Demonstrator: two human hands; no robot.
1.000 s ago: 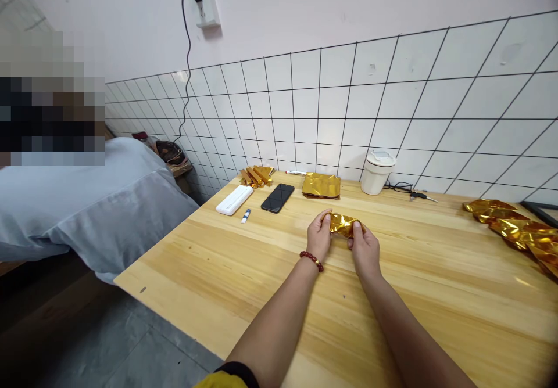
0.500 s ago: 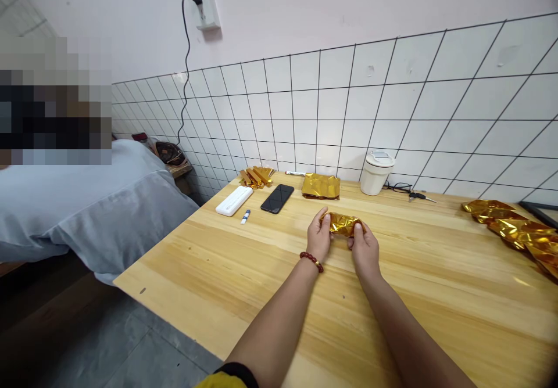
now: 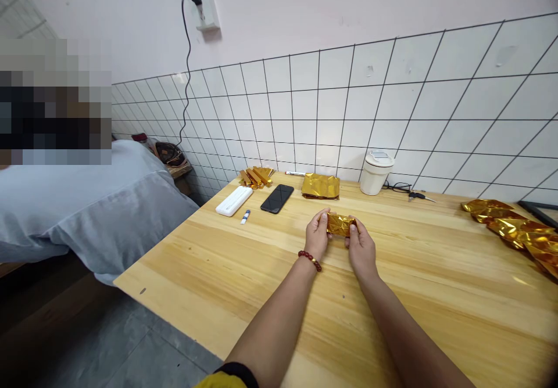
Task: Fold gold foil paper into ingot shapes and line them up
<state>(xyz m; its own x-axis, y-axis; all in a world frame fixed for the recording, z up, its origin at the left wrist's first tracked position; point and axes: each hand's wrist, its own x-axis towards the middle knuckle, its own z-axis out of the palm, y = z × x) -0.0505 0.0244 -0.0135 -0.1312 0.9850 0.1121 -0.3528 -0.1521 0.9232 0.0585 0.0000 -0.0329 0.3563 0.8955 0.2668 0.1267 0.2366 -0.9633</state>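
A small piece of shiny gold foil paper (image 3: 339,225) is stretched between my two hands above the wooden table (image 3: 244,283). Its left end is pinched by my left hand (image 3: 317,234), thumb on top; a red bead bracelet (image 3: 310,259) circles that wrist. My right hand (image 3: 362,248) grips the right end, its fingers mostly hidden behind and below. Beyond my hands lies a flat stack of gold foil sheets (image 3: 321,186). Folded gold foil strips (image 3: 256,177) sit in a pile at the far left corner.
Left of my hands lie a black phone (image 3: 277,198), a white power bank (image 3: 234,201) and a small glue stick (image 3: 245,216). A white lidded cup (image 3: 377,172), glasses (image 3: 399,187) and a key (image 3: 422,197) stand along the wall. Crumpled gold foil (image 3: 514,228) lies right. A person (image 3: 87,202) sits at left.
My hands have come slightly closer together and shifted a little left, with the foil paper still between them. The foil looks shorter across. The other things have stayed in place.
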